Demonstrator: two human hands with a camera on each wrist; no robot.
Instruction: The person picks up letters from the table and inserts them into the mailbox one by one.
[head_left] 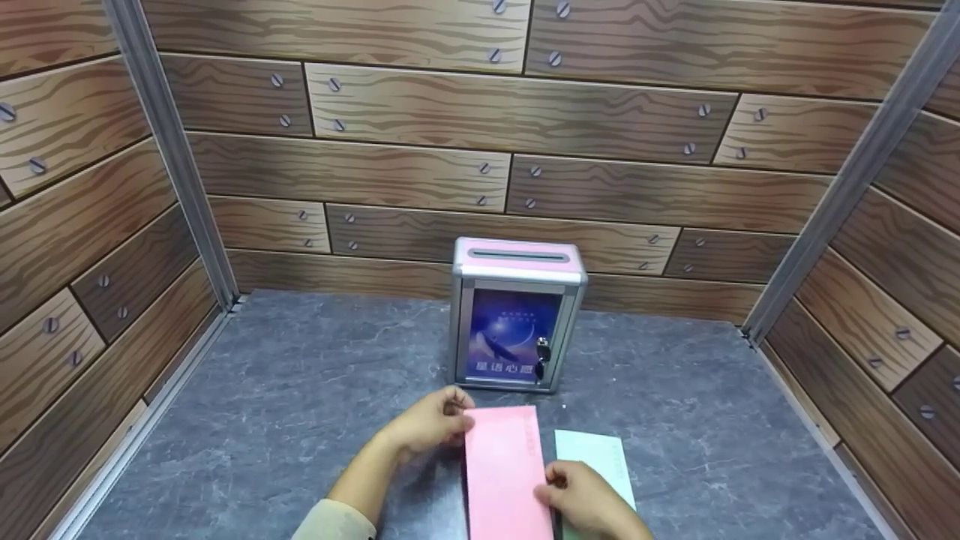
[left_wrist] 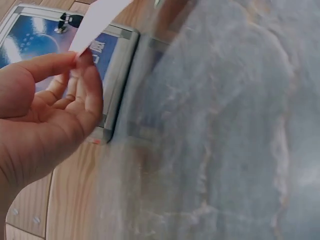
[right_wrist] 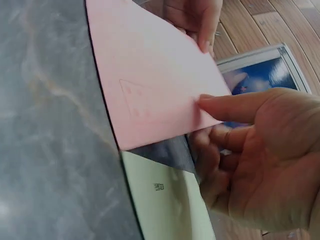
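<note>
Two-handed hold on a pink envelope, seen from the head and from both wrists. The left hand (head_left: 431, 421) pinches the envelope's far left corner between thumb and index finger; in the left wrist view its other fingers curl loosely beneath. The right hand (head_left: 589, 495) pinches the right long edge, with the thumb laid on the upper face and the fingers behind. Between them lies the pink envelope (head_left: 506, 472), its long sides running away from the person and its near end cut off by the lower border of the head view; whether that end touches the table cannot be told. In the right wrist view the sheet bows slightly near the right thumb.

Just beside it, partly hidden by the right hand, lies a green envelope (head_left: 595, 448), apparently not held. Beyond the hands stands an upright lockable box (head_left: 517, 274), its top slot (head_left: 519, 256) facing up and keys (head_left: 541, 349) hanging at its door. All rest on a grey marbled table (head_left: 300, 375), with plank-patterned walls (head_left: 420, 105) behind.

The step in hand is judged to be taking up and steadying the pink envelope. The next move probably calls for both pinches to rise together, so that the thin sheet neither folds nor drags the green one along.
</note>
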